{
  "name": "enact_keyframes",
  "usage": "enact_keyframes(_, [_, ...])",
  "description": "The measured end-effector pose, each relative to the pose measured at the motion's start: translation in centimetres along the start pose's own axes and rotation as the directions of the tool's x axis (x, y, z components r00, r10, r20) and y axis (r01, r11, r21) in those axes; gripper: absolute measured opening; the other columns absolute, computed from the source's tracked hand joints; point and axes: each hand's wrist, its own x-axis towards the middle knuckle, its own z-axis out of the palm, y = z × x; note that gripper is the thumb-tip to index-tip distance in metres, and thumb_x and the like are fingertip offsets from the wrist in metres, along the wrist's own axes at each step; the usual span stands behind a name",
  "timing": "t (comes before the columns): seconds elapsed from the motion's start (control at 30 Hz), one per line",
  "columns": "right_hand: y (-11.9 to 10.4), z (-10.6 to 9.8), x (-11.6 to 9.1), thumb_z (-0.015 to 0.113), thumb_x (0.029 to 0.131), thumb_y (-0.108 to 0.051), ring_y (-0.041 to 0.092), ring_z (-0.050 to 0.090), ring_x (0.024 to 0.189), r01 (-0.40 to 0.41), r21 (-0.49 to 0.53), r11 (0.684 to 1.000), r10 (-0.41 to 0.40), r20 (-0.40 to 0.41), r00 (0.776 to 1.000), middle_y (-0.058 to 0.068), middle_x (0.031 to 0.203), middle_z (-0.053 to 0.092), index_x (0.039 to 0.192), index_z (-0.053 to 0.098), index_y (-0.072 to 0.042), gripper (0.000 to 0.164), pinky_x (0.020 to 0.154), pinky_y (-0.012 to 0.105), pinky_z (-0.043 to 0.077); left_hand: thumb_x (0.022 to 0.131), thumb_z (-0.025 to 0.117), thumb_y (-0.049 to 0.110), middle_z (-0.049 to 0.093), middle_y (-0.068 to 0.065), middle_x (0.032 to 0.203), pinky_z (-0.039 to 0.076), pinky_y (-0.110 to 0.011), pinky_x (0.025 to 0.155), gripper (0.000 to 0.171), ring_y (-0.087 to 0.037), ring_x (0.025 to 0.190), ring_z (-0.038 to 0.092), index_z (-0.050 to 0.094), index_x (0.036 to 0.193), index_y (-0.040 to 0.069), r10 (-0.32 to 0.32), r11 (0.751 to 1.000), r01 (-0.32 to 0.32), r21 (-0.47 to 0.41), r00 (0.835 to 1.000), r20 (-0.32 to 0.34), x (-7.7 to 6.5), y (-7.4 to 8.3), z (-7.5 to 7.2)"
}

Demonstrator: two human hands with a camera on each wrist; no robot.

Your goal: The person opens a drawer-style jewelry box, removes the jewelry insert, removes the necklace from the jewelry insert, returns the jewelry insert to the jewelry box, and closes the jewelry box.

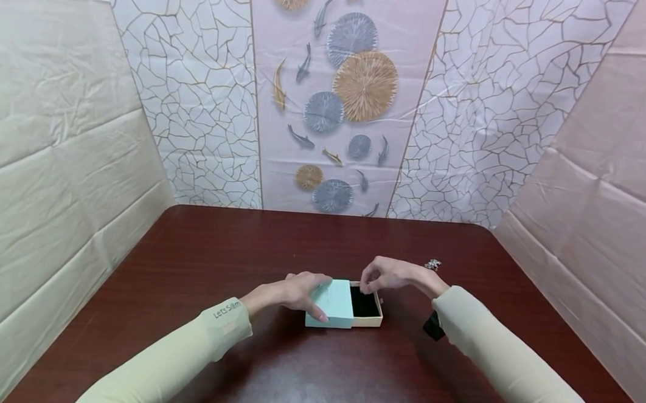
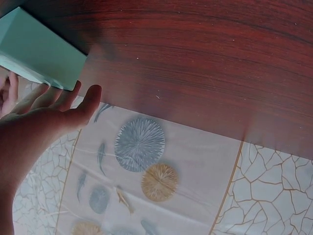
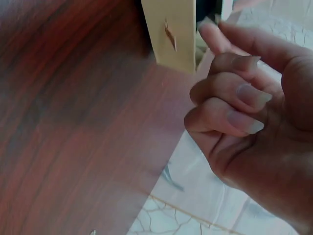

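A pale turquoise drawer box (image 1: 333, 298) lies on the table, its cream drawer (image 1: 366, 323) slid partly out to the right. Black lining (image 1: 365, 306) shows inside. My left hand (image 1: 297, 290) grips the outer sleeve, thumb on the near side and fingers along the far side. Against the turquoise wall (image 2: 41, 49) those fingers show in the left wrist view. My right hand (image 1: 387, 274) has its fingers curled, with thumb and index tips close together at the drawer's far part, over the lining. Whether they pinch anything is hidden. A small tab (image 3: 170, 36) marks the drawer's front.
A small silvery piece, like jewelry (image 1: 433, 264), lies on the dark red-brown table (image 1: 237, 236) beyond my right wrist. A black device (image 1: 434, 326) sits at that wrist. Patterned cloth (image 1: 364, 150) hangs behind the table, with pale quilted walls (image 1: 40, 149) at both sides.
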Motion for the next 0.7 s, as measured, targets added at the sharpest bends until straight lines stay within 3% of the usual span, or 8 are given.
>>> enact_keyframes(0.13, [0.5, -0.9, -0.8, 0.054, 0.094, -0.005, 0.009, 0.039, 0.050, -0.086, -0.015, 0.996, 0.086, -0.005, 0.996, 0.011, 0.071, 0.061, 0.093, 0.067, 0.000, 0.014, 0.049, 0.022, 0.034, 0.075, 0.083, 0.033, 0.049, -0.007, 0.146, 0.031, -0.052, 0.103, 0.086, -0.025, 0.134, 0.042, 0.042, 0.145, 0.008, 0.004, 1.000, -0.004, -0.008, 1.000, 0.000, 0.0, -0.1, 0.0])
enact_keyframes(0.33, [0.7, -0.9, -1.5, 0.055, 0.095, -0.009, 0.009, 0.037, 0.044, -0.235, -0.009, 0.972, 0.234, 0.126, 0.964, 0.000, 0.059, 0.052, 0.091, 0.069, 0.002, 0.018, 0.045, 0.023, 0.032, 0.075, 0.083, 0.033, 0.048, -0.007, 0.146, 0.030, -0.052, 0.104, 0.086, -0.026, 0.135, 0.041, 0.041, 0.146, 0.008, 0.006, 1.000, -0.006, -0.006, 1.000, 0.001, 0.0, -0.1, 0.0])
enact_keyframes(0.5, [1.0, 0.0, -1.1, 0.053, 0.094, -0.007, 0.007, 0.034, 0.041, -0.241, 0.006, 0.970, 0.234, 0.211, 0.949, -0.001, 0.055, 0.049, 0.087, 0.070, 0.004, 0.021, 0.043, 0.023, 0.029, 0.075, 0.083, 0.034, 0.048, -0.006, 0.147, 0.030, -0.052, 0.104, 0.086, -0.026, 0.136, 0.041, 0.041, 0.146, 0.010, 0.000, 1.000, 0.000, -0.005, 1.000, -0.001, -0.1, -0.1, 0.0])
enact_keyframes(0.7, [1.3, 0.5, -0.7, 0.052, 0.092, -0.004, 0.008, 0.030, 0.040, -0.258, 0.045, 0.965, 0.245, 0.200, 0.949, 0.000, 0.055, 0.049, 0.083, 0.070, 0.001, 0.021, 0.043, 0.023, 0.025, 0.074, 0.083, 0.033, 0.049, -0.005, 0.146, 0.030, -0.051, 0.104, 0.086, -0.026, 0.135, 0.041, 0.042, 0.145, 0.009, -0.005, 1.000, 0.005, -0.007, 1.000, -0.004, -0.2, 0.0, 0.0])
